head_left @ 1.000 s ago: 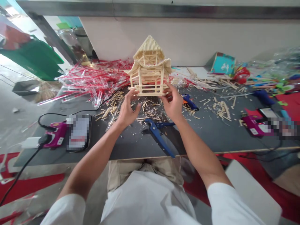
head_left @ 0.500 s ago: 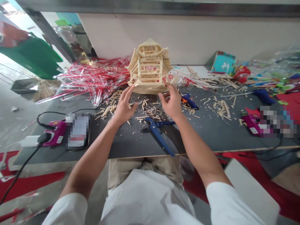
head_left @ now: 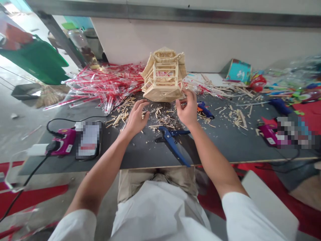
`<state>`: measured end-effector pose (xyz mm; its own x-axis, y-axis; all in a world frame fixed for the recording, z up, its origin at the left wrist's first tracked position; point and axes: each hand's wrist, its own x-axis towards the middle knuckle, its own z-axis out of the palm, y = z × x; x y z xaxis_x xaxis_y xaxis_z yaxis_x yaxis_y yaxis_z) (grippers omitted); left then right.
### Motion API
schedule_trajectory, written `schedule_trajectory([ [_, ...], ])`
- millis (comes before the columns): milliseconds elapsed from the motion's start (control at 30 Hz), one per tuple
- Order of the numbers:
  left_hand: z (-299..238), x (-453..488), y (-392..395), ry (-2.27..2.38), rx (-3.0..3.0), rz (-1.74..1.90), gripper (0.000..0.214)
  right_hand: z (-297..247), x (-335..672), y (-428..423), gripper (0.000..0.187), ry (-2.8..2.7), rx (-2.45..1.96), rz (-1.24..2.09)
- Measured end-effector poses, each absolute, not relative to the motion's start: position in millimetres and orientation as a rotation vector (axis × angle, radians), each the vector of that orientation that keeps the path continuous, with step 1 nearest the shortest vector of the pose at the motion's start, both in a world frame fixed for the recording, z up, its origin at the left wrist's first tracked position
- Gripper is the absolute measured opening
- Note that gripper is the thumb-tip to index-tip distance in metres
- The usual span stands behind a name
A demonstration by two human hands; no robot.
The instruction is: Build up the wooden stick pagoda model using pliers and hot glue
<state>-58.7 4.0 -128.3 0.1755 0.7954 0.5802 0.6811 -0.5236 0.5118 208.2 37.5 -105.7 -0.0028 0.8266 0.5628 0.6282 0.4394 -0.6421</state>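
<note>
A small pavilion [head_left: 165, 93] built of pale wooden sticks, with a tiered roof and a many-sided base, is at the back middle, leaning slightly. At its right base corner is my right hand [head_left: 188, 108], with the index finger at the side and the thumb by the front lower edge. My left hand [head_left: 137, 117] is off the pavilion, just in front of its left side, fingers apart and holding nothing. Between my forearms lies a blue cutter [head_left: 173, 145]. A blue glue gun [head_left: 205, 109] is partly hidden behind my right hand.
Cut stick pieces [head_left: 120, 115] litter the dark table [head_left: 140, 152]. Red-and-clear plastic wrappers [head_left: 105, 83] are piled at back left. A phone [head_left: 88, 140] and purple power socket [head_left: 66, 142] with cables are on the left. A turquoise box [head_left: 239, 71] stands at back right.
My left hand has come off the pavilion's base and dropped back toward me. The pavilion has turned and tilted slightly, with my right hand still at its corner. The view has shifted a little.
</note>
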Motion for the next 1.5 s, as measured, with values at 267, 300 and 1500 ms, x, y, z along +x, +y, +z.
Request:
schedule_trajectory([
  [267, -122.9, -61.1, -1.2, 1.399, 2.285, 1.27, 0.063, -109.3, 222.3, 29.1, 0.031, -1.758, -1.245, 0.24],
  [300, -122.3, -61.3, -1.8, 1.405, 2.286, 1.251, 0.062, -110.6, 223.0, 29.9, 0.03, -1.782, -1.231, 0.265],
  [1500, 3.3, -54.1, 18.6, 1.469, 2.21, 1.178, 0.008, -127.7, 209.6, 25.8, 0.01, -2.258, -0.976, 0.657],
])
